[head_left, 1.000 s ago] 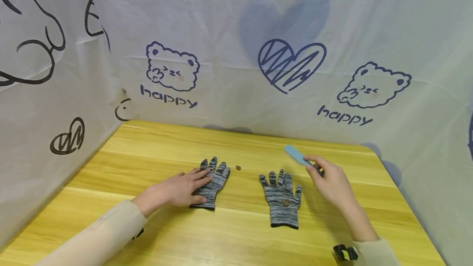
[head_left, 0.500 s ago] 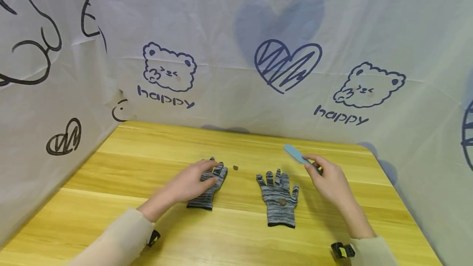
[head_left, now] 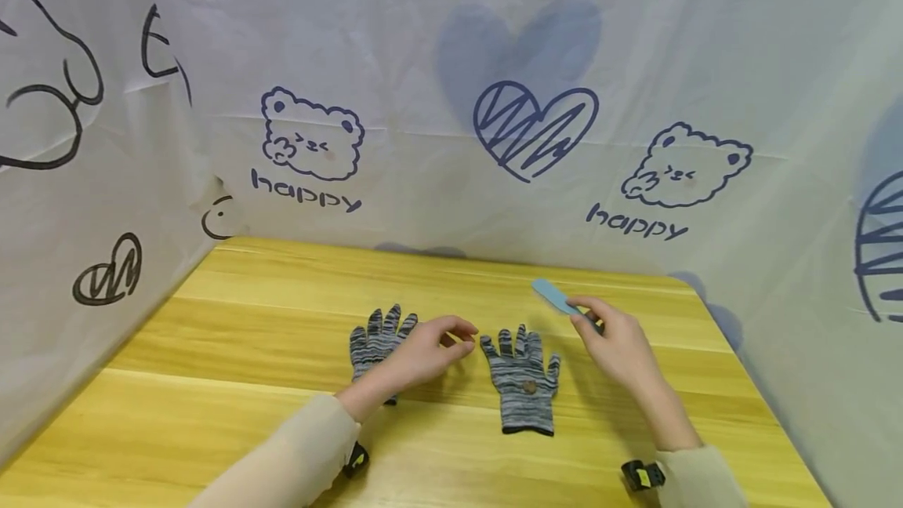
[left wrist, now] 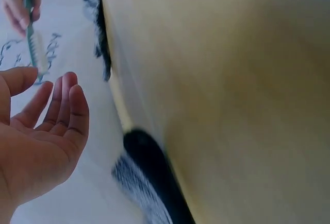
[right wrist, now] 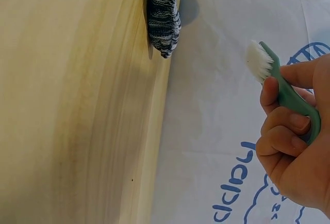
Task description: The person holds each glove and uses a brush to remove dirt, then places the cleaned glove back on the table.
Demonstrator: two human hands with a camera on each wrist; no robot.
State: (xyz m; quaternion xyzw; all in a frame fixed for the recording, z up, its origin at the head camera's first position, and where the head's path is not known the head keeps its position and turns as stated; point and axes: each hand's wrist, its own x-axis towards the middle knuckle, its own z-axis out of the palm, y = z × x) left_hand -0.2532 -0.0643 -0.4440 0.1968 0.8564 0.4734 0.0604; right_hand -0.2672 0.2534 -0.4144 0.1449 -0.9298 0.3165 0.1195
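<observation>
My right hand (head_left: pixel 617 343) grips a small blue-green brush (head_left: pixel 553 296) by its handle, above the table. Its white bristles (right wrist: pixel 258 62) show in the right wrist view, with curled fingers around the handle. Two grey-and-black striped knit gloves lie flat on the table. My left hand (head_left: pixel 433 351) hovers between them with nothing in it, fingers loosely bent and thumb apart from them. It partly covers the left glove (head_left: pixel 370 345). Its fingertips come close to the right glove (head_left: pixel 522 371), which bears a round brown spot (head_left: pixel 530 387) on its palm area.
The wood-grain table (head_left: pixel 282 281) stands against a white cloth backdrop (head_left: pixel 416 179) printed with bears, hearts and lettering. Another cloth side (head_left: pixel 56 367) borders the table's left edge. Dark straps sit at both wrists.
My left hand has lifted off the left glove and moved right, into the gap between the gloves. A small brown bit on the table there is now hidden. My right hand keeps holding the brush.
</observation>
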